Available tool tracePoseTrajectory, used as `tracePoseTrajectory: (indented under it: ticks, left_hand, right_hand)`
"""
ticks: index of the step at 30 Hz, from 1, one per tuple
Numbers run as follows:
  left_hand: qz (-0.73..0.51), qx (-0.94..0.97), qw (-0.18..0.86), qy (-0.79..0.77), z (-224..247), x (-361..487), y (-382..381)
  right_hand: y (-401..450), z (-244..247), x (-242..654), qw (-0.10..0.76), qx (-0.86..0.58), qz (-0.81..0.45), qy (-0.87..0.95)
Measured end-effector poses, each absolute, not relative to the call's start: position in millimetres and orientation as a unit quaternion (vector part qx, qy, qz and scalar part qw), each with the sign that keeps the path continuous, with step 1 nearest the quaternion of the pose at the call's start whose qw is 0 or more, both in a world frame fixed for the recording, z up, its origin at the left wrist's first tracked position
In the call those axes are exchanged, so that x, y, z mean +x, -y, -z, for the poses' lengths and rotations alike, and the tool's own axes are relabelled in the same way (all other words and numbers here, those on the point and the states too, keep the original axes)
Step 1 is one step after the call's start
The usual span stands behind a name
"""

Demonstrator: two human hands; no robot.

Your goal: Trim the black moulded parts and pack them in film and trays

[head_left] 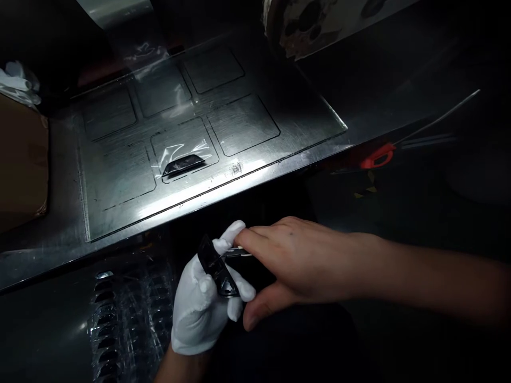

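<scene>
My left hand [197,311], in a white glove, grips a small black plastic piece [217,268] with a glossy spot near its lower end. The piece is tilted, its hollow side toward me. From the right reaches my bare right hand [297,263], its thumb apart below the fingers. A slim metal tool [238,252] runs from under its fingers to the black piece; its kind cannot be made out. A second black piece [184,164] lies on clear film on the metal table.
The metal table [255,122] bears a clear sheet with outlined rectangles. A cardboard box [22,165] stands left, white gloves [18,82] behind it. Below left is a clear plastic tray [131,324] with several black pieces. A red-handled tool [378,156] is at the right edge.
</scene>
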State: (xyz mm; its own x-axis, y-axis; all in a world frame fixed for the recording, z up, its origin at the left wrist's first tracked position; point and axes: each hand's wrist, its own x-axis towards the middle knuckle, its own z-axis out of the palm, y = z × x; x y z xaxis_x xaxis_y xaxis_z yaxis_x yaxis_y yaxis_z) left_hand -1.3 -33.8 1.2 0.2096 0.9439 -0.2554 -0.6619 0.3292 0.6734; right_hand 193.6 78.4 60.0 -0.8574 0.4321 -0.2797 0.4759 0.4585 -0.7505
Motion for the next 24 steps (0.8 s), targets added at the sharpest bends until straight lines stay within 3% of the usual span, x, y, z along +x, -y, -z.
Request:
tracePoseTrajectory:
  ticks: [24]
  left_hand:
    - [-0.516, 0.165, 0.766, -0.345, -14, -8, 27]
  right_hand:
    - [-66, -60, 178, 0.044, 0.292, 0.32, -0.9]
